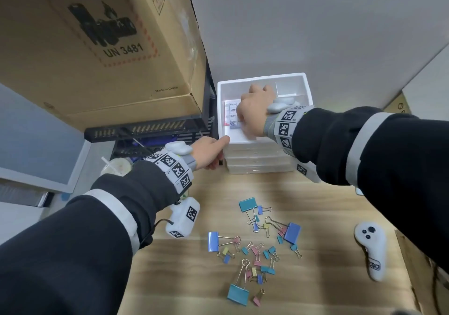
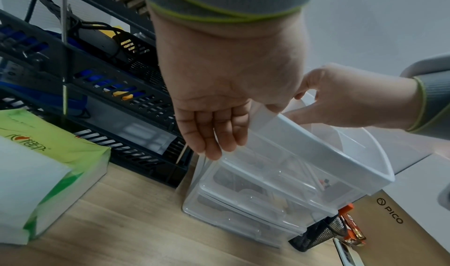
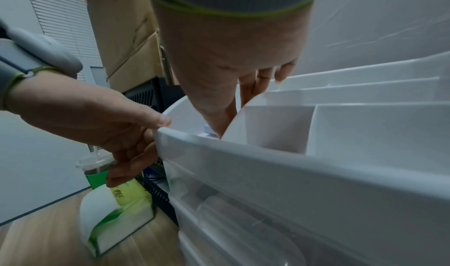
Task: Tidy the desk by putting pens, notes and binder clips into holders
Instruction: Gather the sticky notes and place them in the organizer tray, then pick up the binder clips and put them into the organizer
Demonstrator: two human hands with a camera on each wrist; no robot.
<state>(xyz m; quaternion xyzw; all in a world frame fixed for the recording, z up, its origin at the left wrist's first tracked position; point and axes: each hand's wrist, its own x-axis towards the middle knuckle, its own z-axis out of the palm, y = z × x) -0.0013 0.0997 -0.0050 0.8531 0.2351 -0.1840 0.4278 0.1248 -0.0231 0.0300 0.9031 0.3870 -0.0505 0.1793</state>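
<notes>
A white plastic organiser [image 1: 262, 78] with open top compartments and clear drawers stands at the back of the wooden desk. My left hand [image 1: 211, 152] braces its front left corner: the thumb lies on the rim and straight fingers [image 2: 214, 135] press flat on the side wall. My right hand [image 1: 252, 113] reaches down into the top left compartment, its thumb against the sticky note packs [image 1: 232, 114] standing there. Its fingertips are hidden behind a divider [image 3: 268, 127]. Several pastel binder clips [image 1: 257, 246] lie scattered on the desk near me.
A big cardboard box [image 1: 97, 47] sits on a black mesh rack [image 1: 150, 132] to the left. A green tissue pack [image 2: 43, 164] and a drink cup [image 1: 116, 166] lie left of the organiser. A black mesh holder [image 2: 321, 231] stands to its right, and a white controller [image 1: 370, 249] lies nearer me.
</notes>
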